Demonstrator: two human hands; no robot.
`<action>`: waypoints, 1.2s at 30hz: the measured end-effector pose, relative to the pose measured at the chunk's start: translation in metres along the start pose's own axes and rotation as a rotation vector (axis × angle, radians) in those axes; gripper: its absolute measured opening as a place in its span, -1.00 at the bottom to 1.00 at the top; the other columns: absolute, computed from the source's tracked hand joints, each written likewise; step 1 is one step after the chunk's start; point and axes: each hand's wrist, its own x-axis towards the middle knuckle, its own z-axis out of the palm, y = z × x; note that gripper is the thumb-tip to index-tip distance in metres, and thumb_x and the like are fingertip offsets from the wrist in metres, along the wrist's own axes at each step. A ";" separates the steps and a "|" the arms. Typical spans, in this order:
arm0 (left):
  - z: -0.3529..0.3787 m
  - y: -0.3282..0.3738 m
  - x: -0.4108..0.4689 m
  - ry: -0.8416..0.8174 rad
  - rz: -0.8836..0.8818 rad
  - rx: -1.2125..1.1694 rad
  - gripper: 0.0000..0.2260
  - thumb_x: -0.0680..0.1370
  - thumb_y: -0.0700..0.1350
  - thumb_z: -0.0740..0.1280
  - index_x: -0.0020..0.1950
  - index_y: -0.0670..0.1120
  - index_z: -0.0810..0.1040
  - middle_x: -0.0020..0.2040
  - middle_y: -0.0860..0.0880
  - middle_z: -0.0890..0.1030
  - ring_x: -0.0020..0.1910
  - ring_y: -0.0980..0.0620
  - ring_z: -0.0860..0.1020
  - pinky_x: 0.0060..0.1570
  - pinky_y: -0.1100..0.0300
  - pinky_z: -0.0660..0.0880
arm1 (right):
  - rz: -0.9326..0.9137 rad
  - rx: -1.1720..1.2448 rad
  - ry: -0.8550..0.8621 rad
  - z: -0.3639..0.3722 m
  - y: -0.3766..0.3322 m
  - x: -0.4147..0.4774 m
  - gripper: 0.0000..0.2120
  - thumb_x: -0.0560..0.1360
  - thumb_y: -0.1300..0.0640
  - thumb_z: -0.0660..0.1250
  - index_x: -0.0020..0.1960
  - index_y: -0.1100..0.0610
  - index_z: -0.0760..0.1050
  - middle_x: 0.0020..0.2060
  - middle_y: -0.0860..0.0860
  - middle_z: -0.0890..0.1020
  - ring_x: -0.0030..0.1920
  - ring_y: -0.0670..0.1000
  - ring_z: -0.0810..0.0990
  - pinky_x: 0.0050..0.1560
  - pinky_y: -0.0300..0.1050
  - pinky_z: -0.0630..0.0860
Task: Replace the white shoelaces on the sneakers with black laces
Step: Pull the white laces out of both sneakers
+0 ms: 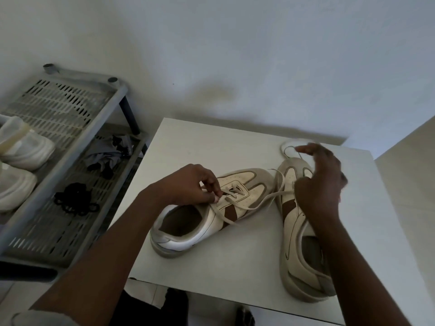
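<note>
Head view: we see a white table point(211, 267), with a grey rack point(70, 137) to its left. Two sneakers sit on the table. One sneaker point(188, 234) lies mid-table with its toe pointing away. The second sneaker point(296, 250) is just beside it on the right, its heel near the front edge.

The left hand point(193, 184) pinches the white lace point(259, 203) at the first sneaker's eyelets. The right hand point(322, 182) hovers over the second sneaker. It is blurred, with fingers spread, and we see nothing gripped. The white lace is partly threaded, and its loose end trails across to the second sneaker. The black laces point(73, 198) sit bunched on the rack, well apart from the shoes.

Risks, as we judge them:
- A hard or angled tug could jam the lace tip in an eyelet and drag the unheld sneaker.
- The trailing end could catch the second sneaker.
- The right forearm could nudge that shoe off the front edge.
</note>
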 end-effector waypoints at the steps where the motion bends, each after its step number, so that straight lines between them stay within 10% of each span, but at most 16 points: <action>1: 0.000 0.000 0.000 0.014 0.022 0.028 -0.94 0.40 -0.17 0.50 -0.17 -0.03 0.69 -0.14 0.10 0.66 -0.15 0.23 0.58 -0.14 0.35 0.47 | -0.098 0.071 -0.046 0.005 -0.007 -0.006 -0.39 0.25 0.46 0.13 0.16 0.00 0.51 0.20 -0.04 0.54 0.25 -0.02 0.44 0.22 -0.10 0.31; 7: 0.004 -0.004 0.004 0.088 0.142 0.231 -0.93 0.44 -0.26 0.42 -0.16 -0.10 0.64 -0.18 -0.01 0.63 -0.19 0.09 0.56 -0.15 0.19 0.49 | -0.105 0.163 -0.632 0.050 -0.043 -0.057 -0.77 0.55 0.04 0.33 0.18 0.03 0.55 0.02 -0.07 0.65 0.01 -0.10 0.59 0.06 -0.07 0.52; 12: 0.011 -0.001 0.004 0.115 0.155 0.281 -0.92 0.49 -0.28 0.34 -0.14 -0.11 0.57 -0.23 -0.01 0.60 -0.24 0.08 0.53 -0.20 0.22 0.44 | -0.021 0.166 -0.580 0.060 -0.042 -0.059 -0.83 0.51 0.00 0.36 0.08 0.00 0.55 -0.14 -0.20 0.58 -0.05 -0.16 0.54 -0.04 -0.17 0.49; 17: -0.001 0.007 -0.002 0.231 0.044 -0.165 -0.91 0.49 -0.23 0.41 -0.08 -0.04 0.61 -0.16 0.04 0.67 -0.15 0.16 0.63 -0.10 0.29 0.52 | -0.076 0.131 -0.529 0.065 -0.044 -0.064 -0.94 0.51 0.11 0.37 -0.11 0.00 0.61 -0.20 -0.18 0.61 -0.19 -0.22 0.52 -0.21 -0.39 0.38; 21: -0.005 -0.010 -0.008 -0.125 -0.129 -0.031 -0.62 0.37 -0.23 0.49 0.12 0.07 0.54 0.12 0.12 0.56 0.12 0.19 0.51 0.08 0.23 0.48 | -0.031 0.027 -0.454 0.068 -0.044 -0.067 -0.89 0.54 0.15 0.29 -0.15 -0.02 0.46 -0.33 -0.20 0.49 -0.27 -0.18 0.47 -0.15 -0.16 0.40; 28: -0.005 -0.015 -0.009 -0.038 -0.126 0.044 -0.72 0.17 -0.11 0.43 -0.16 0.08 0.56 0.02 0.13 0.62 0.05 0.16 0.55 0.09 0.00 0.53 | 0.295 0.275 -0.657 0.057 -0.038 -0.049 -0.90 0.53 0.09 0.33 -0.13 0.06 0.58 -0.21 -0.02 0.66 -0.11 0.01 0.62 0.06 0.13 0.57; 36: 0.003 -0.012 -0.003 -0.054 -0.119 0.178 -0.70 0.27 -0.14 0.52 -0.23 0.13 0.43 -0.03 0.07 0.54 0.00 0.06 0.52 0.06 -0.04 0.50 | -0.232 -0.015 -0.467 0.073 -0.048 -0.066 -0.89 0.51 0.10 0.36 -0.05 0.12 0.63 -0.16 0.00 0.65 -0.16 -0.03 0.55 -0.12 -0.08 0.51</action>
